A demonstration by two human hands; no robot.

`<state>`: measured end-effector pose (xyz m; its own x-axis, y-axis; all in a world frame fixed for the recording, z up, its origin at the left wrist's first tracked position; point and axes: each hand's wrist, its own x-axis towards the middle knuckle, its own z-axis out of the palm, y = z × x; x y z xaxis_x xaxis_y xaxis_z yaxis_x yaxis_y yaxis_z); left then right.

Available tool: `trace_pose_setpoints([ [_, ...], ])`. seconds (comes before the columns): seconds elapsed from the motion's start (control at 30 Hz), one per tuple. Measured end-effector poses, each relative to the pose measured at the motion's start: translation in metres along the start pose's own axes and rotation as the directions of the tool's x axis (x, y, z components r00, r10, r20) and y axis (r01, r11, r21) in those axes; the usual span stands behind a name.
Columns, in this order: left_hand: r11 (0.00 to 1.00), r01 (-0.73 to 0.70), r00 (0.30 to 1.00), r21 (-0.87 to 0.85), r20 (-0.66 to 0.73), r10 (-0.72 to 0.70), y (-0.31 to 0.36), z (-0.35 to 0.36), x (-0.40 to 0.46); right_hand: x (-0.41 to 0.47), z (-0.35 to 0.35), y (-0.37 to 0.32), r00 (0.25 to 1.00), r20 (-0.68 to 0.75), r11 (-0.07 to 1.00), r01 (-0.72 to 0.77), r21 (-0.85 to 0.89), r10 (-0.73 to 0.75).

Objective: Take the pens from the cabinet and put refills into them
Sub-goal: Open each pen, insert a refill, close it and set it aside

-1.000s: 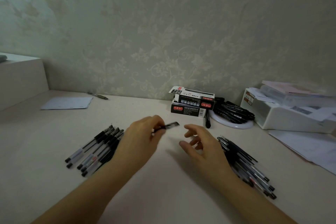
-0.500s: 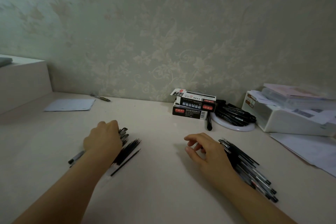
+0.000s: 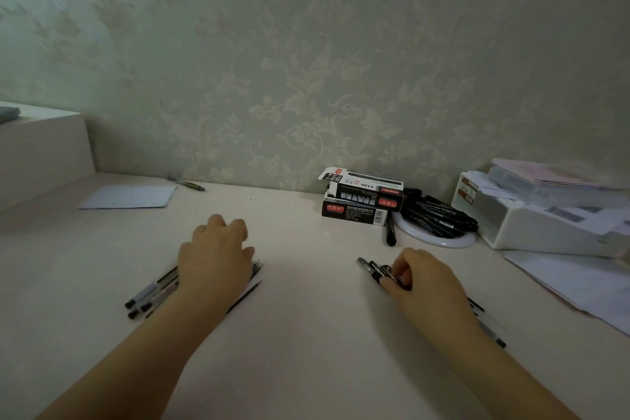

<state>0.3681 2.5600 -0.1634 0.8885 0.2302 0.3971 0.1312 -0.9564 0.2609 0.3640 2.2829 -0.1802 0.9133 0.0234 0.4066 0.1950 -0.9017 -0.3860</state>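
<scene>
Left hand (image 3: 218,259) palm down with fingers relaxed over the left pile of pens (image 3: 153,293) on the desk (image 3: 306,334), right hand (image 3: 424,280) pinching one black pen (image 3: 373,269) lifted from the right pile (image 3: 487,324) beneath its wrist

Pale desk (image 3: 306,334), pens (image 3: 150,293), boxes (image 3: 358,204), papers (image 3: 129,197)
</scene>
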Motion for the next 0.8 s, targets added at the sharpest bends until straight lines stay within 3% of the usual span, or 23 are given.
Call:
trace_pose_setpoints([
  [0.13,0.961,-0.181,0.983,-0.208,-0.049,0.175,0.015,0.005,-0.011,-0.004,0.005,-0.006,0.996,0.084,0.994,0.011,-0.108,-0.001],
  [0.27,0.886,-0.268,0.956,-0.378,0.013,0.294,0.032,0.011,-0.022,-0.003,0.006,-0.008,0.993,0.114,0.984,0.039,-0.171,-0.019],
  [0.43,0.815,-0.153,0.954,-0.559,0.131,0.269,0.043,0.019,-0.031,-0.003,0.007,-0.013,0.995,0.078,0.984,0.081,-0.158,-0.069],
  [0.5,0.771,-0.067,0.949,-0.634,0.198,0.245,0.045,0.019,-0.032,-0.003,0.004,-0.017,0.997,-0.006,0.997,0.081,-0.016,-0.081],
  [0.57,0.691,0.021,0.937,-0.723,0.254,0.238,0.050,0.017,-0.032,-0.004,0.002,-0.024,0.998,-0.049,0.966,0.051,0.253,-0.040],
  [0.63,0.579,0.092,0.922,-0.810,0.288,0.257,0.056,0.012,-0.035,-0.007,0.003,-0.033,0.999,0.038,0.863,-0.034,0.504,0.018],
  [0.73,0.402,0.185,0.893,-0.897,0.324,0.312,0.064,0.006,-0.041,-0.013,0.007,-0.044,0.979,0.197,0.724,-0.096,0.683,-0.056],
  [0.8,0.432,0.138,0.877,-0.891,0.313,0.364,0.065,0.005,-0.043,-0.016,0.008,-0.047,0.954,0.258,0.672,-0.090,0.735,-0.154],
])
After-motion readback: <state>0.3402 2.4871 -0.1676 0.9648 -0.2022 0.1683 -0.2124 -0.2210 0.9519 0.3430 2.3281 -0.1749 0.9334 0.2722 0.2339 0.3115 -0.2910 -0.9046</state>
